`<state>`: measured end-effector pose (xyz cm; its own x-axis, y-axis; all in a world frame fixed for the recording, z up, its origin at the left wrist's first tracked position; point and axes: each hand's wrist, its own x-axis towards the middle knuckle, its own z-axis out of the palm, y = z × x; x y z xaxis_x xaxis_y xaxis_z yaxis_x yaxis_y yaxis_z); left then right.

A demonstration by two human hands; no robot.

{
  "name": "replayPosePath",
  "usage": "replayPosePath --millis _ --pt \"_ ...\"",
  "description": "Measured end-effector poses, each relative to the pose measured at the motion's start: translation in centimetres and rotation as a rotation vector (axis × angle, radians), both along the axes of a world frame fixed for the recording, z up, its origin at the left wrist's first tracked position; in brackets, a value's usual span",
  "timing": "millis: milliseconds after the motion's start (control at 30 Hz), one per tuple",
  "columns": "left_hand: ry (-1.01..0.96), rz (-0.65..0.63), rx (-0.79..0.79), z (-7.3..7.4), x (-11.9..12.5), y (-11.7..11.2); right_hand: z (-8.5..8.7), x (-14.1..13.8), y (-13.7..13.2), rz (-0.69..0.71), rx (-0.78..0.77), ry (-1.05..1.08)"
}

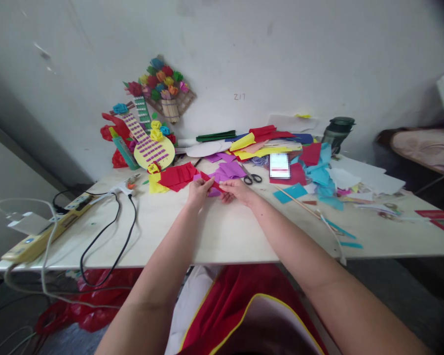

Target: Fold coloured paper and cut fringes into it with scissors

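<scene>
My left hand (199, 191) and my right hand (236, 190) both pinch a small red paper piece (211, 181) just above the white table (222, 231), near its middle. The fingers of both hands are closed on the paper's ends. Purple paper sheets (227, 170) lie right behind the hands. To the left of them is a pile of red paper (177, 176) on a yellow sheet. Black-handled scissors (252, 178) rest just right of my right hand.
Coloured paper sheets (270, 143) and blue scraps (320, 177) cover the table's right back. A paper guitar (148, 143) and paper flower bouquet (163, 84) lean on the wall. A power strip (48, 229) with black cables sits left. A dark bottle (336, 130) stands far right.
</scene>
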<state>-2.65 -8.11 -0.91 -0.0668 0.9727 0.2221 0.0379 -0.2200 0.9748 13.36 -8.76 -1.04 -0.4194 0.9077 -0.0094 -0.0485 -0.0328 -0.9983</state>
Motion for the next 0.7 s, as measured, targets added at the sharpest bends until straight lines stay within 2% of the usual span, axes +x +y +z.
replayPosePath --millis 267,400,500,567,633,700 --pt "0.052 -0.133 0.009 -0.18 0.04 -0.19 0.21 -0.20 -0.25 -0.056 0.015 -0.143" --pt "-0.126 -0.178 0.014 0.16 -0.04 -0.36 0.39 -0.32 -0.42 -0.062 0.034 -0.122" --pt "-0.326 -0.227 -0.049 0.51 -0.11 -0.57 0.30 -0.40 -0.45 -0.042 0.059 -0.083" --pt "-0.391 -0.250 -0.080 0.63 -0.07 -0.70 0.20 -0.45 -0.45 -0.024 0.068 -0.065" --pt "-0.344 -0.264 -0.093 0.61 0.07 -0.82 0.12 -0.48 -0.43 -0.034 0.065 -0.058" --pt "-0.216 -0.269 -0.084 0.51 0.28 -0.91 0.04 -0.50 -0.38 -0.066 0.059 -0.053"
